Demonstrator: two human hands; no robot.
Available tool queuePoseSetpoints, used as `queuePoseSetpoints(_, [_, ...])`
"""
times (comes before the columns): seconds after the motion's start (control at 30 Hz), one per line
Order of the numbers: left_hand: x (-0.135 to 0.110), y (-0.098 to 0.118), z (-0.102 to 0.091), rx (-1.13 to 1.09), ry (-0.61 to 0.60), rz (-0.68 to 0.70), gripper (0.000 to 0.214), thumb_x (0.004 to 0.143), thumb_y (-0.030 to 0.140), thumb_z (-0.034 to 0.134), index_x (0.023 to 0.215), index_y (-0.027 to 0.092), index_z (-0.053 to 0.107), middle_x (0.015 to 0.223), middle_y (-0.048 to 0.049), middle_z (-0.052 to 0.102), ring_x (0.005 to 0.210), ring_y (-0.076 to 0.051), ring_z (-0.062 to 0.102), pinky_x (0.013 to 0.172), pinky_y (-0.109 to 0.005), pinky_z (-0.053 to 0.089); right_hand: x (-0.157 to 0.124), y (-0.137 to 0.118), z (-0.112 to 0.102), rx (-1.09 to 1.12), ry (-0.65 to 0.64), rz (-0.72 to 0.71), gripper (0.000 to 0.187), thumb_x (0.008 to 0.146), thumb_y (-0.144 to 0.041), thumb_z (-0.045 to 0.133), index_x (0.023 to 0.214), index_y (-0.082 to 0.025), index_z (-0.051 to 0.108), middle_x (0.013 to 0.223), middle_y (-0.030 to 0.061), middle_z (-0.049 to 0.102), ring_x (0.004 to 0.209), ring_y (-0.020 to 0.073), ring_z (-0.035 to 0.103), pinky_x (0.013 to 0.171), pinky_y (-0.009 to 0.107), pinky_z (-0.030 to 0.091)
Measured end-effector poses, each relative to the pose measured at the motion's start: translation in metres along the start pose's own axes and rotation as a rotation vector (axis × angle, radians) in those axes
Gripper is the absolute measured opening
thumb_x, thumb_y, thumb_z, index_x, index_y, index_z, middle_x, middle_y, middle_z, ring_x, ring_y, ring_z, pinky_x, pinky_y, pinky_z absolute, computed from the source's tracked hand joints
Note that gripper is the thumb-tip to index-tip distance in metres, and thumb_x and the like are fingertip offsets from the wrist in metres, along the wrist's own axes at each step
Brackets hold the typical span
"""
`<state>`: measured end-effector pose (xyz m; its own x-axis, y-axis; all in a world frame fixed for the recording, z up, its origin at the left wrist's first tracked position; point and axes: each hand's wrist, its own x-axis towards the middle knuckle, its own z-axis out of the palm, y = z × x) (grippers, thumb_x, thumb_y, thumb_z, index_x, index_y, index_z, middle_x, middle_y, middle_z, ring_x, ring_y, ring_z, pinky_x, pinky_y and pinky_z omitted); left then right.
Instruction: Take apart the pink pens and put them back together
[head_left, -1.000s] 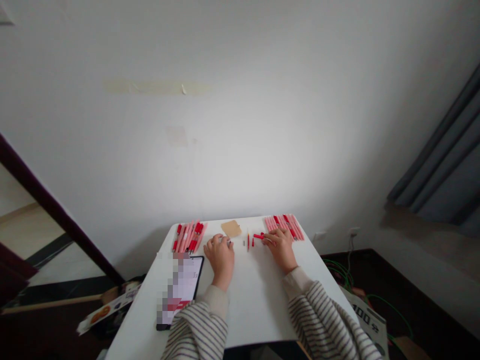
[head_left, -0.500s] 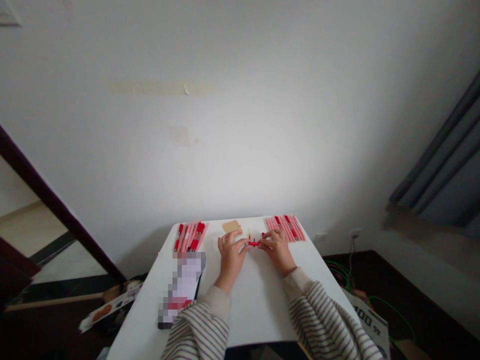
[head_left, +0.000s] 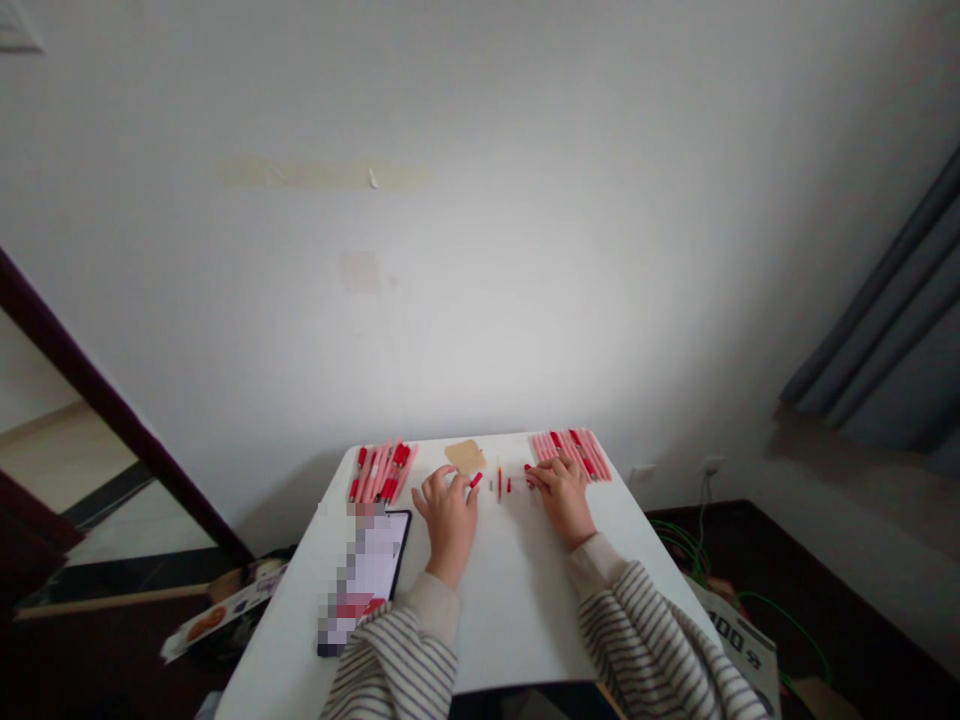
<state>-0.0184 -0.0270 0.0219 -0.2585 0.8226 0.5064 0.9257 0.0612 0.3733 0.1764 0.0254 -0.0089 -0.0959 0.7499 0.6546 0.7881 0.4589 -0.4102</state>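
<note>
My left hand (head_left: 450,518) is over the middle of the white table, thumb and forefinger at a short red pen part (head_left: 476,480); its other fingers are bent and spread. My right hand (head_left: 564,505) is pinched on a pen barrel, mostly covered by the fingers, with a red end (head_left: 528,470) showing. Between the hands, a thin pen refill (head_left: 499,482) stands out, pointing away from me. Beside it are a small red piece (head_left: 509,486) and a tiny grey piece (head_left: 491,486).
Pink and red pens (head_left: 381,474) lie in a group at the back left, and a row of similar pens (head_left: 571,456) at the back right. A tan paper piece (head_left: 465,456) lies near the wall. A phone (head_left: 367,580) rests by my left forearm. The white table (head_left: 517,610) meets the wall behind.
My hands were together on a red pen part between them. Now they are apart: the left has moved left with a red part, uncovering the refill and small pieces. My right hand stays nearly in place.
</note>
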Motion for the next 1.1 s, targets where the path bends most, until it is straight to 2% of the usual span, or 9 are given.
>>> queuePoseSetpoints(0.17, [-0.003, 0.001, 0.001, 0.097, -0.041, 0.001, 0.014, 0.080, 0.034, 0.059, 0.088, 0.025, 0.067, 0.123, -0.0065, 0.053, 0.116, -0.027, 0.041, 0.106, -0.059, 0.019, -0.001, -0.003, -0.001, -0.006, 0.023, 0.008, 0.019, 0.089, -0.032, 0.055, 0.093, -0.032, 0.074, 0.097, 0.0052, 0.066, 0.103, 0.0260, 0.043, 0.090, 0.043, 0.030])
queuePoseSetpoints(0.53, [-0.003, -0.002, 0.003, 0.148, -0.045, -0.027, 0.016, 0.077, 0.037, 0.063, 0.087, 0.026, 0.069, 0.124, -0.0067, 0.051, 0.116, -0.029, 0.039, 0.101, -0.058, 0.025, 0.000, -0.012, -0.005, -0.008, 0.024, 0.030, 0.013, 0.086, -0.032, 0.062, 0.092, -0.030, 0.074, 0.096, 0.0051, 0.066, 0.104, 0.0258, 0.044, 0.092, 0.044, 0.030])
queuePoseSetpoints(0.83, [-0.004, 0.000, 0.002, 0.120, -0.032, -0.035, 0.016, 0.076, 0.038, 0.064, 0.084, 0.026, 0.069, 0.123, -0.0067, 0.051, 0.116, -0.029, 0.039, 0.101, -0.058, 0.025, 0.002, -0.043, -0.007, 0.016, -0.003, -0.038, 0.011, 0.084, -0.034, 0.065, 0.089, -0.031, 0.074, 0.097, 0.0042, 0.065, 0.108, 0.0263, 0.041, 0.098, 0.048, 0.026])
queuePoseSetpoints(1.1, [-0.006, 0.006, -0.008, 0.104, -0.035, -0.054, 0.015, 0.074, 0.034, 0.066, 0.087, 0.027, 0.069, 0.121, -0.0067, 0.053, 0.114, -0.029, 0.041, 0.100, -0.056, 0.026, 0.005, -0.065, -0.005, -0.030, -0.015, -0.038, 0.007, 0.082, -0.033, 0.067, 0.083, -0.029, 0.073, 0.099, 0.0031, 0.065, 0.111, 0.0264, 0.042, 0.103, 0.054, 0.020])
